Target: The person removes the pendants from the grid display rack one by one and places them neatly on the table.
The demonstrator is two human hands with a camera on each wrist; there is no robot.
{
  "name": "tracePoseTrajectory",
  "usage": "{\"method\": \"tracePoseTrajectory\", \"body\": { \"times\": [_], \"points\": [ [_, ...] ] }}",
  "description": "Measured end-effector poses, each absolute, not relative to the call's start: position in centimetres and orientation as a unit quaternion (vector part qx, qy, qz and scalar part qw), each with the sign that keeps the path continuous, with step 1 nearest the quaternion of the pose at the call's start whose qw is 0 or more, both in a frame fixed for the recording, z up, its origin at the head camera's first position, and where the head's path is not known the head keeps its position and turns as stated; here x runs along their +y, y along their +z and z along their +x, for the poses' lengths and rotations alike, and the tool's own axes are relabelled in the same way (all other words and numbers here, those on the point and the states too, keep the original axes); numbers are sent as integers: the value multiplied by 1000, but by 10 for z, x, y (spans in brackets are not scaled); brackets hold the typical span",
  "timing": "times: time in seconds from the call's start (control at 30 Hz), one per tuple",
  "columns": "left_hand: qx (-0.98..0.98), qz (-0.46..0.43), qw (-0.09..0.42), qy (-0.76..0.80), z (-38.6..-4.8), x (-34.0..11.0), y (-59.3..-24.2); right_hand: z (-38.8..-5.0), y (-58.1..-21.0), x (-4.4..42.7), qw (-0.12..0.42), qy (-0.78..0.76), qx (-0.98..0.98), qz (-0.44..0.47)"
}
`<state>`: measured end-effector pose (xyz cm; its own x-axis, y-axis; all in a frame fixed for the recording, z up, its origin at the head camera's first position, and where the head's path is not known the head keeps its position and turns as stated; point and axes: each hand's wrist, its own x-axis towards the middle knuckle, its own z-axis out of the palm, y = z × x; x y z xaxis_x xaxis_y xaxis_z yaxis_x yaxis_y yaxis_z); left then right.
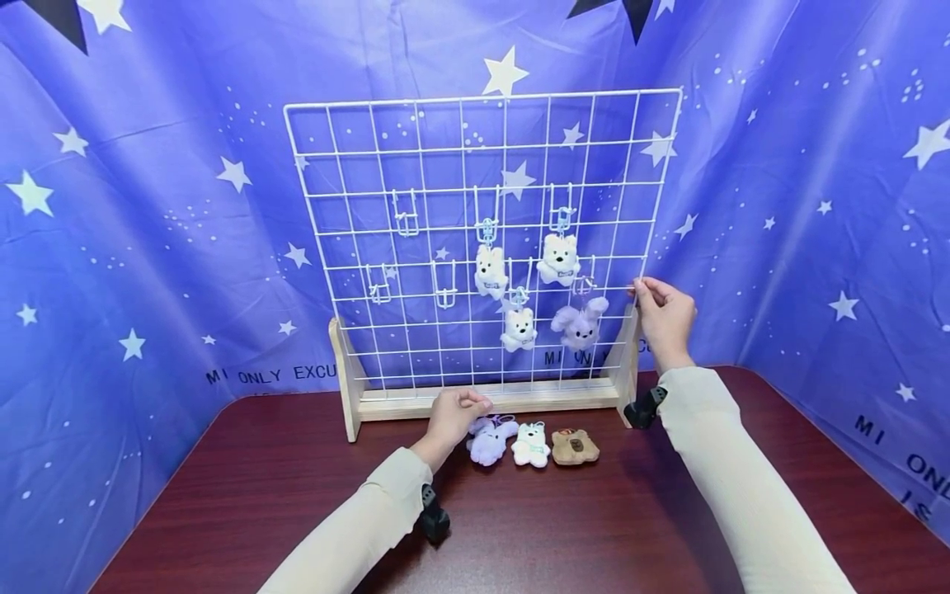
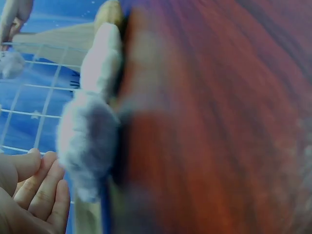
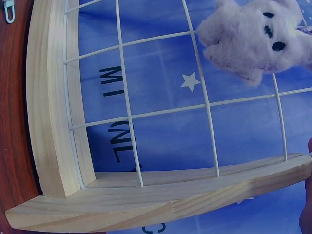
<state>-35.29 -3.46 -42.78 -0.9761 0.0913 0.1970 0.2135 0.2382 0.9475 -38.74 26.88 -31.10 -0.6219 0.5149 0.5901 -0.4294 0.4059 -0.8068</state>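
My left hand point(image 1: 449, 422) is just above a purple plush keychain point(image 1: 490, 441) lying on the table. In the left wrist view its fingers point(image 2: 46, 190) are loosely bent beside the plush, with nothing visible between them. At the right edge of a white wire grid rack point(image 1: 482, 262), my right hand point(image 1: 668, 318) pinches the frame just above the wooden foot. Three white bear plush keychains point(image 1: 560, 259) and a purple long-eared plush point(image 1: 580, 326) hang from the grid's hooks. Only a sliver of the right hand shows in its wrist view.
A white bear plush point(image 1: 530, 445) and a brown plush point(image 1: 575, 447) lie in a row beside the purple one on the dark red table point(image 1: 245, 495). Bare hooks point(image 1: 406, 216) hang on the grid's left half. A blue star-patterned cloth point(image 1: 148, 247) surrounds the table.
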Motion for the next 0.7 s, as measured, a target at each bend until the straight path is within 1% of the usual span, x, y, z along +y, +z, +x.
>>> {"method": "tracePoseTrajectory", "body": {
  "times": [0.13,0.27,0.43,0.47,0.67,0.7],
  "points": [
    [-775,-112,67,-618,-350,-35,-413,-387,-311,269,431,552,-713,-27],
    [-769,-126,86,-621,-345,-36,-389,-387,-310,270,428,557,-711,-27],
    [-757,-136,97,-632,-344,-38,-360,-386,-308,271,422,554,-717,-36],
    [-758,-138,99,-630,-339,-38,-351,-386,-308,271,422,550,-720,-37],
    [-741,-147,111,-646,-335,-43,-317,-386,-310,270,428,538,-726,-28],
    [-734,-148,111,-653,-339,-44,-315,-387,-311,270,430,538,-725,-26]
  ]
}}
